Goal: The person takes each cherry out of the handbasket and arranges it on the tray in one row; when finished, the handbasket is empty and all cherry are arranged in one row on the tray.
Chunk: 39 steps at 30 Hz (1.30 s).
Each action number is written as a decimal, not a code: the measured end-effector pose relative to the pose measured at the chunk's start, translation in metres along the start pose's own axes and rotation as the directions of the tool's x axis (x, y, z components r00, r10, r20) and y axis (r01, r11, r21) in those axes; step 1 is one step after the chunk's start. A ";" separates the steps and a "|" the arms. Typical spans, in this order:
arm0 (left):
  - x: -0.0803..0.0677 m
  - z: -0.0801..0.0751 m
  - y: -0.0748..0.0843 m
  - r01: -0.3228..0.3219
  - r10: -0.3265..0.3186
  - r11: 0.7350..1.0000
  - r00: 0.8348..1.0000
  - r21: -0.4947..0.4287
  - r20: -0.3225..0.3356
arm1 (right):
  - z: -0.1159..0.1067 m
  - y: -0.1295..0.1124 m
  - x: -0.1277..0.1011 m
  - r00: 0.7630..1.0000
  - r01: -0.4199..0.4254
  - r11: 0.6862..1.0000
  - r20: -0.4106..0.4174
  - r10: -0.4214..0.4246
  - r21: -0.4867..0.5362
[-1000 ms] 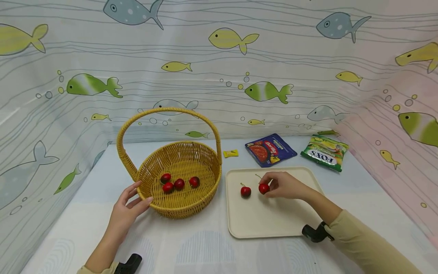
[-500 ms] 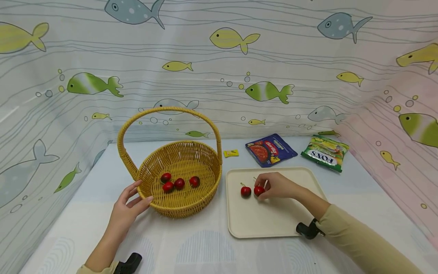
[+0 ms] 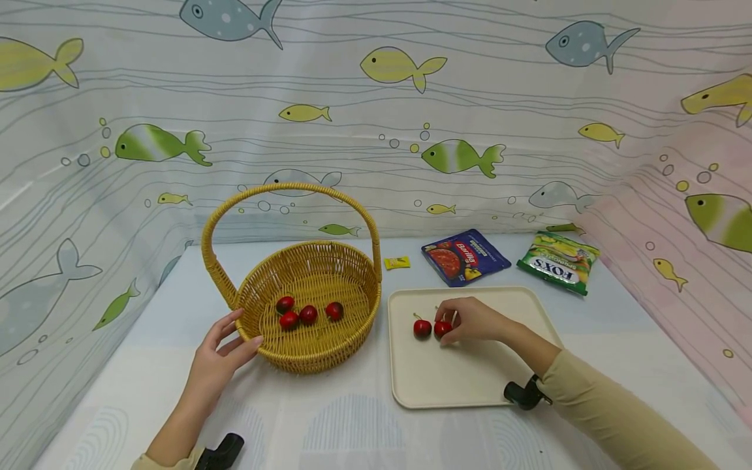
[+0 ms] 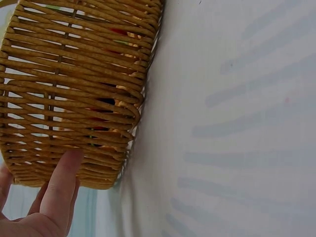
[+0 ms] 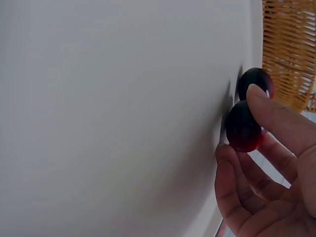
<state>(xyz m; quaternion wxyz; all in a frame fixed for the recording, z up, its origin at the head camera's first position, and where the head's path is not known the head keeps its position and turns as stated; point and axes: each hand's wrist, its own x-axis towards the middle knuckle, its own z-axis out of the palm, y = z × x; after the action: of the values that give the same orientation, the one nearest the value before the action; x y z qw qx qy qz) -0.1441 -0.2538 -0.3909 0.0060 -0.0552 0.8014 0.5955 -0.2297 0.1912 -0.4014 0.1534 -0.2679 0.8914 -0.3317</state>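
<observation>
My right hand (image 3: 470,320) pinches a dark red cherry (image 3: 442,328) low over the cream tray (image 3: 464,388). In the right wrist view my thumb lies along that cherry (image 5: 243,129), with my fingers curled below. Close to its left sits another cherry (image 3: 422,328) with its stem up. My left hand (image 3: 220,359) touches the near left side of the wicker basket (image 3: 317,362), thumb against the outer wall in the left wrist view. Several cherries (image 3: 307,315) lie on the basket's floor.
Behind the tray lie a blue Barilla pouch (image 3: 466,257) and a green Fox's bag (image 3: 560,262). A small yellow packet (image 3: 397,262) is right of the basket, whose tall arched handle (image 3: 290,188) stands up. A fish-print backdrop (image 3: 376,143) rises behind.
My right hand has moved left over the tray with the cherry, bringing it close beside the other one. My left hand and the basket have stayed put.
</observation>
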 end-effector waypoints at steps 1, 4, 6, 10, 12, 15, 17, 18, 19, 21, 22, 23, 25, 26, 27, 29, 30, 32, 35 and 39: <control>0.000 0.000 0.000 -0.001 0.001 1.000 1.000 0.000 0.000 | 0.000 0.000 0.000 1.000 0.001 1.000 -0.002 -0.001 0.000; 0.000 0.000 0.000 -0.004 0.004 1.000 1.000 0.001 0.000 | 0.000 -0.001 0.000 1.000 0.004 1.000 -0.005 -0.004 -0.002; 0.000 0.000 0.001 -0.005 0.005 1.000 1.000 0.002 -0.001 | -0.001 -0.001 0.000 1.000 0.005 1.000 -0.004 -0.005 -0.005; 0.000 0.001 0.001 -0.006 0.006 1.000 1.000 0.003 -0.004 | -0.005 -0.003 -0.002 1.000 0.002 1.000 -0.003 -0.002 -0.012; 0.001 0.001 0.002 -0.004 0.004 1.000 1.000 0.001 -0.005 | -0.008 -0.004 -0.003 1.000 0.007 1.000 -0.008 -0.008 -0.015; 0.001 0.001 0.002 0.001 -0.001 1.000 1.000 -0.002 -0.006 | -0.013 -0.006 -0.004 1.000 0.015 1.000 -0.017 -0.016 -0.021; 0.001 0.001 0.002 0.003 -0.003 1.000 1.000 0.000 -0.004 | -0.017 -0.009 -0.005 1.000 0.017 1.000 -0.021 -0.017 -0.027; 0.000 0.001 0.002 0.004 -0.004 1.000 1.000 0.001 -0.004 | -0.019 -0.010 -0.005 1.000 0.013 0.999 -0.023 -0.014 -0.029; 0.000 0.001 0.002 0.004 -0.004 1.000 1.000 0.004 -0.003 | -0.021 -0.012 -0.005 1.000 0.008 1.000 -0.024 -0.008 -0.028; 0.000 0.000 0.002 0.005 -0.005 1.000 1.000 0.008 -0.003 | -0.025 -0.016 -0.005 1.000 0.001 1.000 -0.027 -0.001 -0.022; 0.000 0.000 0.002 0.005 -0.005 1.000 1.000 0.009 -0.003 | -0.027 -0.018 -0.005 1.000 0.003 1.000 -0.029 -0.003 -0.015; 0.000 0.001 0.002 0.005 -0.005 1.000 1.000 0.010 -0.003 | -0.028 -0.021 -0.005 0.999 0.005 1.000 -0.032 -0.006 -0.011; 0.000 0.001 0.002 0.005 -0.004 1.000 1.000 0.013 -0.003 | -0.032 -0.027 -0.004 0.999 0.020 1.000 -0.035 -0.020 0.004; 0.000 0.000 0.002 0.005 -0.005 1.000 1.000 0.013 -0.002 | -0.033 -0.029 -0.004 0.999 0.029 1.000 -0.036 -0.029 0.006; 0.000 0.000 0.002 0.005 -0.005 1.000 1.000 0.013 -0.002 | -0.034 -0.032 -0.003 0.999 0.038 0.999 -0.038 -0.038 0.008; 0.000 0.000 0.002 0.007 -0.007 1.000 1.000 0.011 -0.002 | -0.037 -0.038 -0.001 0.998 0.057 0.998 -0.042 -0.057 0.005; 0.000 0.000 0.002 0.009 -0.009 1.000 1.000 0.010 -0.002 | -0.038 -0.040 0.000 0.997 0.066 0.998 -0.044 -0.066 0.004; 0.000 0.000 0.002 0.013 -0.013 1.000 1.000 0.009 -0.003 | -0.039 -0.045 0.003 0.995 0.085 0.996 -0.051 -0.086 -0.005; 0.000 0.000 0.001 0.017 -0.017 1.000 1.000 0.006 -0.002 | -0.041 -0.054 0.007 0.993 0.103 0.995 -0.057 -0.104 -0.009; 0.000 0.000 0.001 0.014 -0.014 1.000 1.000 0.005 0.000 | -0.042 -0.066 0.013 0.991 0.122 0.992 -0.048 -0.122 -0.003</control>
<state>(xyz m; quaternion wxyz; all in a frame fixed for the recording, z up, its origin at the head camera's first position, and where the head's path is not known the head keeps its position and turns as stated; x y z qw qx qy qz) -0.1446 -0.2539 -0.3904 0.0103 -0.0608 0.8026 0.5933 -0.2344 0.1633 -0.3275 0.1114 -0.3141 0.8767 -0.3467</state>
